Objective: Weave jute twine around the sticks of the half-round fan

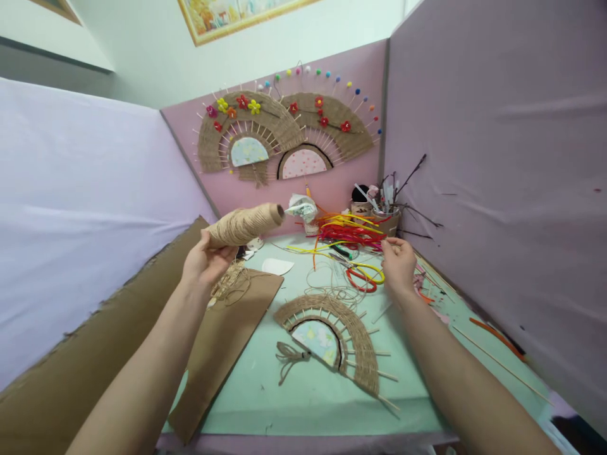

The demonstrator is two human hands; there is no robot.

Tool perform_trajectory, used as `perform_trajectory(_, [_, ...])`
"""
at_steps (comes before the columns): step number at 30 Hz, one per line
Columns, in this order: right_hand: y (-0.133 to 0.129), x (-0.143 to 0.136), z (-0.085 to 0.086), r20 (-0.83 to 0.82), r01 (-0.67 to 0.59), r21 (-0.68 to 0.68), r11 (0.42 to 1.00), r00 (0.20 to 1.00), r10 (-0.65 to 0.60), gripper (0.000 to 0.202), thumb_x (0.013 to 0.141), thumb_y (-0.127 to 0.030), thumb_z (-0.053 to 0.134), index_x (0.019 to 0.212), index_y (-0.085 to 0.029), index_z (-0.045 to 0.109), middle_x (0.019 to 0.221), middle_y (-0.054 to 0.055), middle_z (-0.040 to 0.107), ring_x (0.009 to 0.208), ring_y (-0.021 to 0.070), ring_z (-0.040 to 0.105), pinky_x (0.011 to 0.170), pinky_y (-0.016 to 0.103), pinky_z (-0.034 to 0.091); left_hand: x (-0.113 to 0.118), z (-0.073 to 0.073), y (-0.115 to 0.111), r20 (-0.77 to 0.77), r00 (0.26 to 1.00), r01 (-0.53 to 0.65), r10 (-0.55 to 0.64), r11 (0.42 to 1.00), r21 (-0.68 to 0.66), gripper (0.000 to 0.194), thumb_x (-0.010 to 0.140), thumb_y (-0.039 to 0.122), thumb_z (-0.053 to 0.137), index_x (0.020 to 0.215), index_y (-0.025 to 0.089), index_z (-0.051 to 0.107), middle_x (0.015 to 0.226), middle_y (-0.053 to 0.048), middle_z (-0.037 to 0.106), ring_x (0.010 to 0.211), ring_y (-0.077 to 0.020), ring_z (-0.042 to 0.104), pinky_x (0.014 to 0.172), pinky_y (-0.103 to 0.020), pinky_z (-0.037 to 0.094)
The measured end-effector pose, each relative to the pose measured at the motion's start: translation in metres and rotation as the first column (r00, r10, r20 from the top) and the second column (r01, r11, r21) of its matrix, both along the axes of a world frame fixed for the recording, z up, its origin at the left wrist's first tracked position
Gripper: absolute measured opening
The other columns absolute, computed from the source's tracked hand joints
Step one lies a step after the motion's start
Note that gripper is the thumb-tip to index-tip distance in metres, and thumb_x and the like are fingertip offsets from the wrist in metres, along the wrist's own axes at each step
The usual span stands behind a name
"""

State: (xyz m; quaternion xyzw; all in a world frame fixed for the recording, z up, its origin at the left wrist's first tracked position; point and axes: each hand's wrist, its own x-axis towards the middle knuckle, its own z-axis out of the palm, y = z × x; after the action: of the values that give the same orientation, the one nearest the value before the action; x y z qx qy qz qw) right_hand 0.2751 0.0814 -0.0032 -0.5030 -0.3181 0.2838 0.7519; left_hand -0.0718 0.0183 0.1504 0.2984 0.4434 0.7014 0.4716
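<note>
My left hand (208, 259) is closed around a cone of tan twine (244, 225), raised above the table with its hollow end pointing right. My right hand (398, 262) is held to the right with thumb and fingers pinched together; whatever sits between the fingertips is too small to make out. Below and between the hands lies a half-round woven twine fan (365, 341) with wooden sticks poking out, a patterned half-circle (317, 341) at its centre and a twine bow (290, 357). Loose twine (332, 292) curls on the table just behind the fan.
Scissors (363, 279) with red and yellow handles lie near my right hand. Red and yellow pipe cleaners (351, 230) are heaped behind. Cardboard (237, 335) lies at left. Decorated fans (251, 120) hang on the pink back panel. A pot (386, 221) with twigs stands back right.
</note>
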Motion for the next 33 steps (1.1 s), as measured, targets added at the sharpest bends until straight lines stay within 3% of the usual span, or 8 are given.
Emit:
perform_trajectory(4, [0.001, 0.004, -0.001, 0.150, 0.085, -0.044, 0.995, 0.986, -0.078, 0.027, 0.076, -0.037, 0.054, 0.093, -0.016, 0.053, 0.057, -0.005, 0.045, 0.050, 0.0127, 0.041, 0.051, 0.026, 0.035, 0.002, 0.001, -0.002, -0.003, 0.976, 0.214, -0.216, 0.970, -0.118, 0.024, 0.090, 0.032, 0.045, 0.095, 0.015, 0.061, 0.081, -0.009, 0.067, 0.074, -0.0184, 0.066, 0.070, -0.032, 0.054])
perform_trajectory(7, [-0.005, -0.002, 0.005, 0.451, 0.129, 0.074, 0.989, 0.880, -0.149, 0.042, 0.071, -0.041, 0.061, 0.103, -0.014, 0.055, 0.095, 0.011, 0.060, 0.093, 0.0246, 0.055, 0.083, 0.041, 0.043, 0.007, -0.006, -0.006, -0.117, 0.965, 0.218, -0.234, 0.967, -0.132, 0.017, 0.088, 0.026, 0.050, 0.095, 0.016, 0.062, 0.079, -0.006, 0.068, 0.069, -0.0165, 0.065, 0.069, -0.030, 0.053])
perform_trajectory(10, [-0.018, -0.020, 0.010, 0.587, -0.171, 0.133, 0.976, 0.807, 0.062, 0.056, 0.073, -0.049, 0.062, 0.117, -0.016, 0.053, 0.131, 0.016, 0.048, 0.126, 0.0284, 0.038, 0.105, 0.045, 0.029, 0.017, -0.013, -0.011, -0.155, 0.946, 0.268, -0.286, 0.955, -0.127, 0.016, 0.085, 0.028, 0.056, 0.095, 0.018, 0.063, 0.083, -0.005, 0.069, 0.071, -0.0164, 0.066, 0.072, -0.030, 0.053])
perform_trajectory(14, [-0.040, -0.048, 0.009, 0.372, -0.777, 0.073, 0.625, 0.603, 0.706, 0.050, 0.090, -0.058, 0.034, 0.126, -0.026, 0.048, 0.139, 0.007, 0.046, 0.130, 0.0197, 0.039, 0.107, 0.039, 0.031, 0.041, -0.021, -0.017, -0.148, 0.905, 0.378, -0.398, 0.914, -0.146, 0.021, 0.080, 0.029, 0.063, 0.097, 0.019, 0.064, 0.088, -0.003, 0.069, 0.074, -0.0143, 0.064, 0.070, -0.026, 0.051])
perform_trajectory(18, [-0.054, -0.058, 0.008, 0.220, -0.950, 0.102, 0.295, 0.311, 0.925, 0.070, 0.082, -0.074, 0.032, 0.129, -0.025, 0.047, 0.126, 0.010, 0.056, 0.119, 0.0233, 0.050, 0.097, 0.039, 0.040, 0.066, -0.025, -0.021, -0.154, 0.844, 0.483, -0.513, 0.853, -0.198, 0.028, 0.072, 0.032, 0.071, 0.095, 0.018, 0.066, 0.086, -0.003, 0.067, 0.071, -0.0125, 0.062, 0.066, -0.023, 0.049])
perform_trajectory(20, [-0.056, -0.055, 0.009, 0.175, -0.979, -0.005, 0.204, 0.200, 0.964, 0.075, 0.079, -0.077, 0.030, 0.121, -0.020, 0.053, 0.102, 0.010, 0.065, 0.098, 0.0229, 0.059, 0.082, 0.037, 0.047, 0.071, -0.024, -0.020, -0.193, 0.822, 0.497, -0.537, 0.840, -0.219, 0.031, 0.068, 0.034, 0.075, 0.094, 0.017, 0.066, 0.086, -0.003, 0.067, 0.070, -0.0119, 0.061, 0.065, -0.023, 0.049])
perform_trajectory(27, [-0.052, -0.038, 0.024, 0.344, -0.902, -0.215, 0.374, 0.289, 0.894, 0.036, 0.075, -0.051, 0.061, 0.068, -0.015, 0.059, 0.059, -0.003, 0.047, 0.054, 0.0086, 0.038, 0.052, 0.022, 0.030, 0.051, -0.021, -0.012, -0.427, 0.782, 0.392, -0.453, 0.891, -0.226, 0.029, 0.066, 0.035, 0.076, 0.083, 0.015, 0.065, 0.083, -0.003, 0.065, 0.075, -0.0130, 0.060, 0.071, -0.024, 0.047])
perform_trajectory(33, [-0.053, -0.041, 0.025, 0.416, -0.879, -0.238, 0.413, 0.292, 0.861, 0.028, 0.076, -0.041, 0.060, 0.064, -0.016, 0.058, 0.057, -0.004, 0.045, 0.053, 0.0087, 0.036, 0.052, 0.023, 0.028, 0.040, -0.024, -0.004, -0.382, 0.922, 0.127, -0.064, 0.981, 0.143, 0.023, 0.071, 0.036, 0.072, 0.076, 0.018, 0.057, 0.076, 0.001, 0.062, 0.072, -0.0126, 0.060, 0.073, -0.026, 0.047])
